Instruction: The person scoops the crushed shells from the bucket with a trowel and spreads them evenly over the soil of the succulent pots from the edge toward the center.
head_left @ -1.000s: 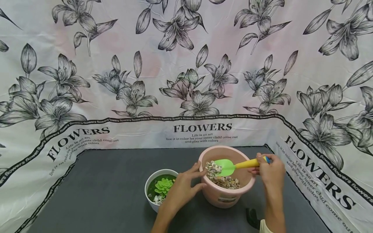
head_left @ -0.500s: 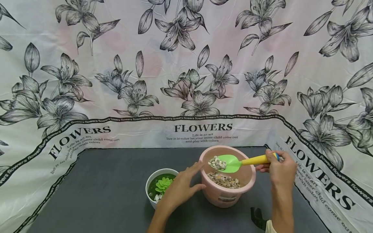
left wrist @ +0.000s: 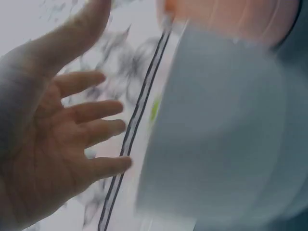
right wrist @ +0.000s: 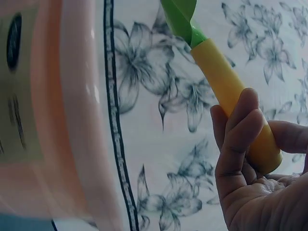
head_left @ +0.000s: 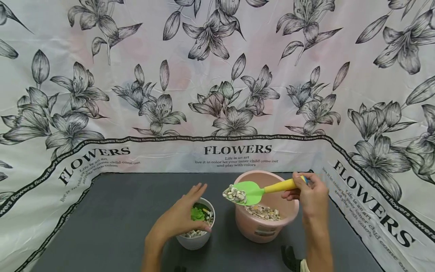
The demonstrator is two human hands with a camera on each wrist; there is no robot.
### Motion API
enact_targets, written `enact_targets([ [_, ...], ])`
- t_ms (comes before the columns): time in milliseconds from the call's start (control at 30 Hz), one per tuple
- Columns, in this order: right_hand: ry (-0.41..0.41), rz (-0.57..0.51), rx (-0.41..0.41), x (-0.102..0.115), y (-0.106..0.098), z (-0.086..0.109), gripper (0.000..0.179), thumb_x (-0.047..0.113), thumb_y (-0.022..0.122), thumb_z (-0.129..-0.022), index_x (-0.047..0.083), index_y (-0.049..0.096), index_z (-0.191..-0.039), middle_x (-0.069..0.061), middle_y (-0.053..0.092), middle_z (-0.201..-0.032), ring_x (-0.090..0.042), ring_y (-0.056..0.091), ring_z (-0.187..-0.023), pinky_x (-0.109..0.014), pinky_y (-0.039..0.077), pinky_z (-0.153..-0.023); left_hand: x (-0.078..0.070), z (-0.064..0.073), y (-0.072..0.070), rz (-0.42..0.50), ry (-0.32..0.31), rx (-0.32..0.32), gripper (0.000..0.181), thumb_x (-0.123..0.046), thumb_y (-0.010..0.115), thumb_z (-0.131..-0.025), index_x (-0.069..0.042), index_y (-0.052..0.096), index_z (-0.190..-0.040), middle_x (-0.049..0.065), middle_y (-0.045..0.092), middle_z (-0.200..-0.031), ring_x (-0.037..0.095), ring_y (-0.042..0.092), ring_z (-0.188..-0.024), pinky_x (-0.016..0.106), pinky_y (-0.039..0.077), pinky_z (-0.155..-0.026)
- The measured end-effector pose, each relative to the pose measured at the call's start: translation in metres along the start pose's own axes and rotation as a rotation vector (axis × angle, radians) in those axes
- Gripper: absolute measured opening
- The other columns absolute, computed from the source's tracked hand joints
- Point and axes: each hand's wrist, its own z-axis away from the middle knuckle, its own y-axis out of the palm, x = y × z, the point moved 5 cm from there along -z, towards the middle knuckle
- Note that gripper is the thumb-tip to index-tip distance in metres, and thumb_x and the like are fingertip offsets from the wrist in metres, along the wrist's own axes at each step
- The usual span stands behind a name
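In the head view, the right hand (head_left: 308, 194) held a yellow-handled green trowel (head_left: 253, 192), its pebbles (head_left: 234, 194) just past the pink flowerpot (head_left: 265, 232)'s left rim, while the left hand (head_left: 176, 219) was over the white pot (head_left: 193, 243) with its green succulent (head_left: 197, 214). In the left wrist view, that hand's fingers spread apart beside the white pot. In the right wrist view, fingers curled round the trowel's handle.

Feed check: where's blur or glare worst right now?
Left wrist: worst blur, white pot smeared, left hand dim against a washed-out background. Right wrist: glare streaks on the pink pot rim, label too soft to read; yellow-handled scoop looks clearer. Head: fairly even light, large lettering on the flowered cloth legible.
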Motion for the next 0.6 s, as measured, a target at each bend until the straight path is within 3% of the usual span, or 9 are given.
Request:
enact_targets([
  [167,-0.008,0.062,0.093,-0.007,0.027,0.007,0.022,0.016,0.059,-0.108,-0.006,0.058,-0.111,0.006,0.07,-0.063,-0.012,0.067,-0.047,-0.023,0.057,-0.049,0.028,0.022,-0.02,0.0,-0.044,0.05,0.132,-0.041,0.098,-0.066,-0.03,0.015,-0.169,0.016,0.011,-0.177,0.047,0.007,-0.163,0.077,0.022,-0.123],
  [300,-0.007,0.125,0.15,-0.012,0.047,0.016,0.026,0.015,0.056,-0.109,-0.009,0.058,-0.117,0.005,0.068,-0.065,-0.012,0.067,-0.05,-0.025,0.059,-0.052,0.045,0.032,-0.027,0.008,-0.017,0.085,0.144,-0.038,0.1,-0.062,-0.026,0.005,-0.17,0.022,0.008,-0.176,0.053,0.009,-0.16,0.077,0.026,-0.12],
  [433,-0.037,0.149,0.229,-0.018,0.071,0.025,0.028,0.015,0.057,-0.109,-0.011,0.058,-0.119,-0.007,0.072,-0.069,-0.012,0.068,-0.051,-0.025,0.06,-0.053,0.058,0.034,-0.026,0.067,0.008,0.123,0.15,-0.031,0.1,-0.062,-0.022,-0.003,-0.17,0.022,0.003,-0.176,0.055,0.011,-0.159,0.076,0.028,-0.12],
  [600,-0.077,0.135,0.298,-0.026,0.093,0.033,0.022,0.01,0.059,-0.107,-0.011,0.06,-0.115,-0.022,0.073,-0.072,-0.012,0.067,-0.048,-0.025,0.06,-0.052,0.068,0.031,-0.019,0.158,0.03,0.178,0.15,-0.025,0.1,-0.067,-0.03,-0.01,-0.169,0.018,-0.005,-0.177,0.055,0.007,-0.16,0.077,0.026,-0.121],
])
